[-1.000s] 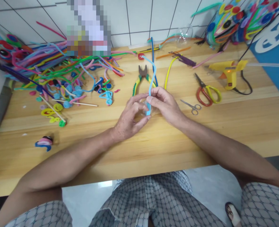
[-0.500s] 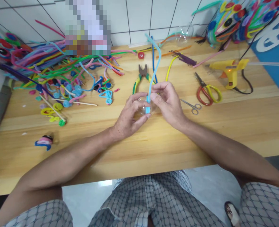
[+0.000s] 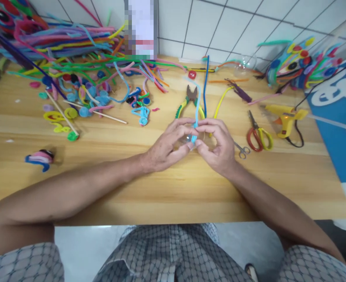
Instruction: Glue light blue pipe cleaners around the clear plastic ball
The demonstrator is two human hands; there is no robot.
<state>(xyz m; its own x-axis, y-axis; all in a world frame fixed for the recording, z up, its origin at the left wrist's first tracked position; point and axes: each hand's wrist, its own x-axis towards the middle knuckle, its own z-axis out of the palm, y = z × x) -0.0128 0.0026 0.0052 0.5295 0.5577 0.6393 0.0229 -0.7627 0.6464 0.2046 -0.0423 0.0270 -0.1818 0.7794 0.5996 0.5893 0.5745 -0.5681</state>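
Note:
A light-blue pipe cleaner [image 3: 198, 101] runs down between my hands, its free end curving up and away past the pliers. Its lower part lies along a clear ball [image 3: 188, 138], which my fingers largely cover. My left hand [image 3: 170, 145] grips the ball and pipe cleaner from the left, thumb below and fingers above. From the right, my right hand [image 3: 219, 144] pinches at the same strip, its fingertips meeting those of the left. Just beyond stand the open-jawed pliers [image 3: 191, 94] with green and yellow handles, flat on the table.
Loose pipe cleaners [image 3: 70, 41] and small coiled pieces [image 3: 86, 96] crowd the left side of the wooden table [image 3: 149, 196]. To the right lie small metal scissors [image 3: 243, 152], red-and-yellow-handled scissors [image 3: 256, 137] and a yellow glue gun [image 3: 287, 117]. Decorated colourful shapes [image 3: 296, 64] stand behind.
The camera view has shifted and tilted. My right hand has moved down along the pipe cleaner, and its thumb now sits beside my left thumb at the lower end.

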